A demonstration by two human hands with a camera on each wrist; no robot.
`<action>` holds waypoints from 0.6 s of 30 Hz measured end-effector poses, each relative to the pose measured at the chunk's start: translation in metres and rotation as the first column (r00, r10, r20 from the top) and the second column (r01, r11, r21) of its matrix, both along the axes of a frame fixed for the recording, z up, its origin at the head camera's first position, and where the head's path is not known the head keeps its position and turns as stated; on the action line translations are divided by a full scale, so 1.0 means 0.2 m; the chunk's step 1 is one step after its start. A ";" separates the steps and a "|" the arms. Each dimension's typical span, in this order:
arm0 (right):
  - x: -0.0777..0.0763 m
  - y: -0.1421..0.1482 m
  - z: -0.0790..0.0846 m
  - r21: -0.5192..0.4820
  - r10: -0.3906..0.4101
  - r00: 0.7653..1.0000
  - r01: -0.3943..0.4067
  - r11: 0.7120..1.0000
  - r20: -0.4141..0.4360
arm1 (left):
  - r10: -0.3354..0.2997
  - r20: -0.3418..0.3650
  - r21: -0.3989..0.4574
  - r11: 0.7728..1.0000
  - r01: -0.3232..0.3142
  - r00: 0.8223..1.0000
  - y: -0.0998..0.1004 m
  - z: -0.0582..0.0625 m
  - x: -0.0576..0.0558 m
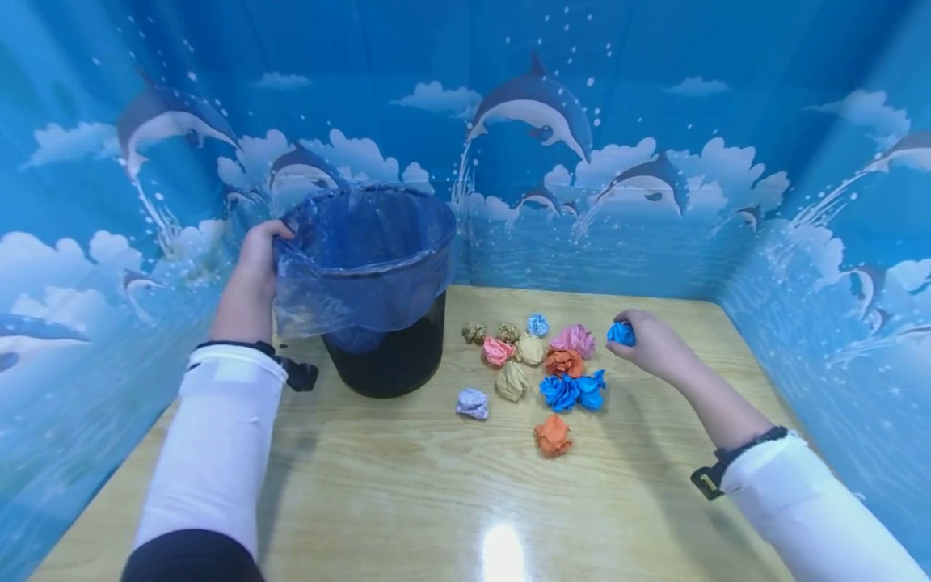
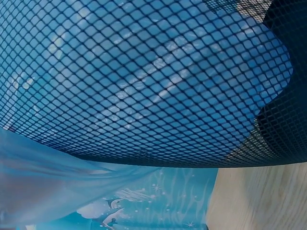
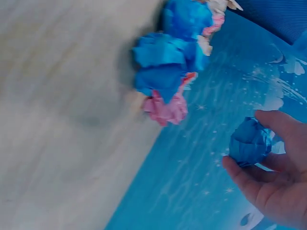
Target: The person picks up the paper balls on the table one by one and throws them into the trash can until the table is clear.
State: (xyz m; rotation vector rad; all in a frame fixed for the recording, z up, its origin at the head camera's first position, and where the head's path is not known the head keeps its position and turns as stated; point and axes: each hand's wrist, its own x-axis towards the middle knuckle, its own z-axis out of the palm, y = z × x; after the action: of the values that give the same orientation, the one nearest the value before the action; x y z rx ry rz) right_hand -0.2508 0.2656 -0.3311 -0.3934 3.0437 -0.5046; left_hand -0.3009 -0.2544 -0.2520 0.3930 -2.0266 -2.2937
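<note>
- Blue crumpled paper makes up the ball (image 1: 621,334) that the right hand (image 1: 649,343) pinches between thumb and fingers in the head view, toward the far right corner of the worktop (image 1: 407,501).
- There too, the left hand (image 1: 258,255) grips the lined rim of the black bin (image 1: 389,360), which stands toward the worktop's far left corner; most of its fingers are hidden. The translucent blue liner (image 1: 349,299) folds over the rim.
- Loose paper balls lie between bin and right hand: two bright blue ones (image 1: 575,391) side by side, a lilac one (image 1: 473,403) near the bin, and an orange one (image 1: 553,436) closest to the worktop's near edge.
- Left wrist view: the bin's mesh wall (image 2: 144,86) fills most of it, liner showing through; I cannot tell how the fingers lie.
- Right wrist view: thumb and fingertips narrow round the held ball, apart from the bright blue balls and a pink one (image 3: 167,108) beside them.
</note>
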 end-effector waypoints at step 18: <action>-0.19 -0.34 0.38 -0.188 -0.071 0.994 0.054 0.981 -0.085 | 0.000 0.003 -0.028 1.000 0.000 1.000 0.00 -0.01 0.01</action>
State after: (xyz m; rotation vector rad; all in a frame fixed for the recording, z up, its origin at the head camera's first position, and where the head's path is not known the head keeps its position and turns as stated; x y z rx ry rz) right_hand -0.2897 0.1969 -0.2541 -0.3361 3.1156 -0.7996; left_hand -0.2987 -0.2551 -0.2540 0.3953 -2.0576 -2.2638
